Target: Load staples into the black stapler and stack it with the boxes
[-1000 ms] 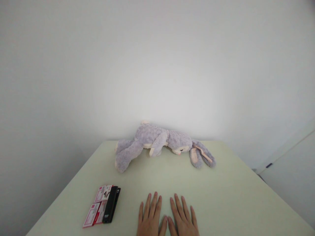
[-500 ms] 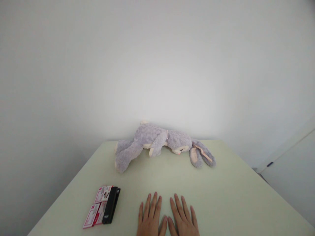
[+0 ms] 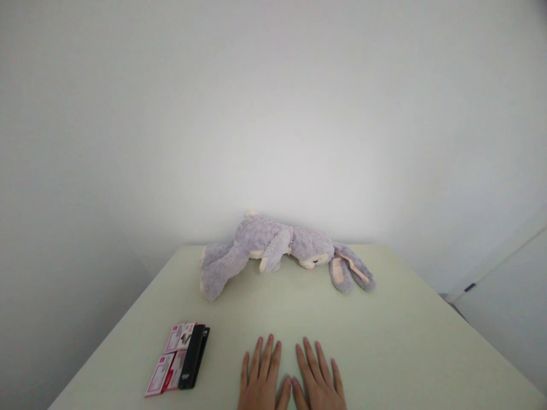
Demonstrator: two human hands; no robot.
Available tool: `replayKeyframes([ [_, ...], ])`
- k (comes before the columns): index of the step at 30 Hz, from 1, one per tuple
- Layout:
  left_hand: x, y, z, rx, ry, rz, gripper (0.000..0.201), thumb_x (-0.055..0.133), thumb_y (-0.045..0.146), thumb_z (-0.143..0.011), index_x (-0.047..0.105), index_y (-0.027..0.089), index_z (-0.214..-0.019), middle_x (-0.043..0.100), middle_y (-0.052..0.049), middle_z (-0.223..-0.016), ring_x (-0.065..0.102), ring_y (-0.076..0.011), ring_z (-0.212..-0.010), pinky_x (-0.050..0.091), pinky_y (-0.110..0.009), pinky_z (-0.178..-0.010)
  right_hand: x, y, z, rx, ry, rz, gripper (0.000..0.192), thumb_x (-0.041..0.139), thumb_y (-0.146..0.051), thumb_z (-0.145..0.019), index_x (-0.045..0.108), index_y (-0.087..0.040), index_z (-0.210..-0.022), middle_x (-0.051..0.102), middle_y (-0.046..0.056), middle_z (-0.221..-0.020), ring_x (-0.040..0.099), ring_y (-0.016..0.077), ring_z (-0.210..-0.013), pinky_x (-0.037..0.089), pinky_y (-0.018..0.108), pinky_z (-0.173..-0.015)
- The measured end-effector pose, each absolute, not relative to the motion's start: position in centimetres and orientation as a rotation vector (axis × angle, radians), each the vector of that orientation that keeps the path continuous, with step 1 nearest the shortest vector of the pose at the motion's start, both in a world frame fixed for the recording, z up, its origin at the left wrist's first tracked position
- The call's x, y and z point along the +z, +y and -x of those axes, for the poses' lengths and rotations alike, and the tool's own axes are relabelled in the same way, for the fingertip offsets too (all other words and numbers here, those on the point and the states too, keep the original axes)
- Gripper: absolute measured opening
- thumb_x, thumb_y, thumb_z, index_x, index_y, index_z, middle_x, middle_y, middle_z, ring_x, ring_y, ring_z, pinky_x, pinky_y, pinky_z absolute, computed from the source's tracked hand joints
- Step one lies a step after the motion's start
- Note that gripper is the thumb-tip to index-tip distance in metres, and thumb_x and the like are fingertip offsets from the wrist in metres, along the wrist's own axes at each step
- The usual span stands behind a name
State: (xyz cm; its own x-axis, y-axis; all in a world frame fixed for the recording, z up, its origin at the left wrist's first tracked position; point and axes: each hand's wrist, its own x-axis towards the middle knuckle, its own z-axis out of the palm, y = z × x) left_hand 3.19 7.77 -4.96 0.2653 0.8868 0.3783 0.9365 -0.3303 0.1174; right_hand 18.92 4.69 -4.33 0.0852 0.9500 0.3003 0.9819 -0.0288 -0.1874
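Palm down on the pale green table [image 3: 256, 310], my left hand [image 3: 261, 378] lies with its fingers spread and holds nothing. Beside it rests my right hand [image 3: 318, 378], also flat, fingers apart, nothing in it; the two thumbs nearly meet. To the left of my left hand is a black stapler [image 3: 194, 357]. Against it lie small red-and-white boxes [image 3: 159, 374], some showing a printed picture and label. Along the back edge a grey plush rabbit [image 3: 260, 236] lies on its side, legs to the left, long ears [image 3: 352, 270] to the right.
A white wall [image 3: 273, 125] stands right behind the table. On the right, beyond the table's edge, is a white panel [image 3: 513, 307] with a small dark handle-like piece [image 3: 470, 287].
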Motion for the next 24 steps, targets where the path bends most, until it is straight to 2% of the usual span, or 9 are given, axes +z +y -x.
replayKeyframes([
  [7, -5.2, 7.8, -3.1, -0.596, -1.72, 2.389, 0.063, 0.055, 0.038, -0.088, 0.047, 0.032, -0.15, 0.038, 0.0, -0.162, 0.036, -0.0325, -0.149, 0.023, -0.059, -0.121, -4.9, 4.7, -18.8, -0.135, -1.869, 1.981, 0.055, 0.043, -0.05, -0.096, 0.047, -0.041, -0.15, 0.047, 0.0, -0.156, 0.045, 0.0371, -0.143, 0.027, 0.062, -0.118],
  [20, -4.9, 7.8, -3.1, -0.574, -1.739, 2.393, 0.063, 0.055, 0.038, -0.088, 0.047, 0.032, -0.15, 0.038, 0.0, -0.162, 0.036, -0.0329, -0.149, 0.025, -0.058, -0.121, -5.9, 4.8, -19.0, -0.147, -1.888, 1.992, 0.059, 0.048, -0.048, -0.093, 0.045, -0.041, -0.151, 0.042, -0.002, -0.158, 0.045, 0.0367, -0.143, 0.028, 0.063, -0.118],
  [24, -5.0, 7.7, -3.3, -0.576, -1.741, 2.397, 0.063, 0.055, 0.04, -0.089, 0.047, 0.032, -0.15, 0.038, 0.0, -0.162, 0.036, -0.0331, -0.149, 0.026, -0.057, -0.121, -5.7, 5.1, -19.6, -0.098, -1.888, 2.013, 0.059, 0.05, -0.049, -0.091, 0.049, -0.04, -0.149, 0.044, -0.002, -0.157, 0.045, 0.0373, -0.143, 0.029, 0.064, -0.117],
])
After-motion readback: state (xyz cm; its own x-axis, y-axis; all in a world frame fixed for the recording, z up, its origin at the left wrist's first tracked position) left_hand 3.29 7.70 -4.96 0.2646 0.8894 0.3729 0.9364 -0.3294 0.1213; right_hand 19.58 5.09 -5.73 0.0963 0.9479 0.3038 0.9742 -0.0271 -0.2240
